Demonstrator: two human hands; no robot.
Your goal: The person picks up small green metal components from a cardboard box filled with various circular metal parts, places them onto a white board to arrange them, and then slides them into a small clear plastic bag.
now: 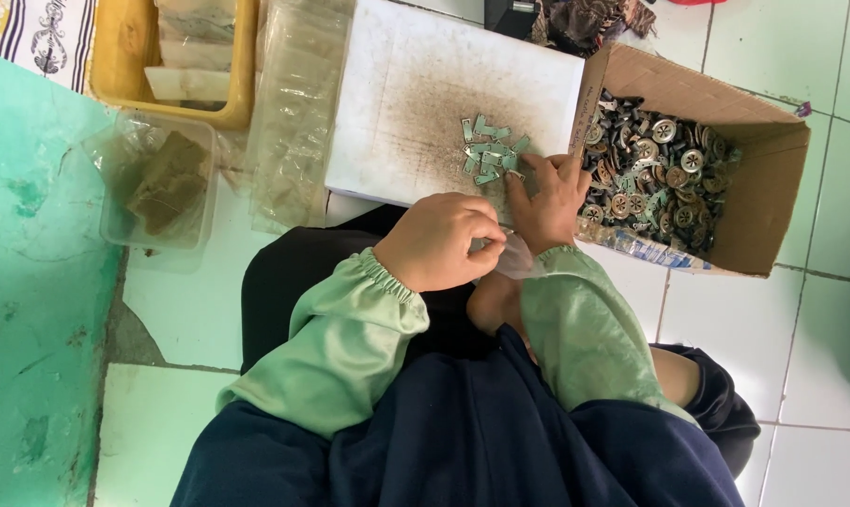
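A small heap of flat metal strips (489, 150) lies on a white board (416, 84) in front of me. My right hand (549, 202) rests at the board's near edge, fingers spread on the nearest strips. My left hand (439, 242) is curled into a loose fist just left of it, pinching the mouth of a small clear plastic bag (517, 258) that hangs between both hands. I cannot tell whether a strip is in the fingers. Both arms wear pale green sleeves.
An open cardboard box (763, 188) full of round metal parts (655, 169) stands right of the board. A yellow tray (124, 56), a clear tub (157, 183) and stacked clear bags (293, 113) lie at the left on white floor tiles.
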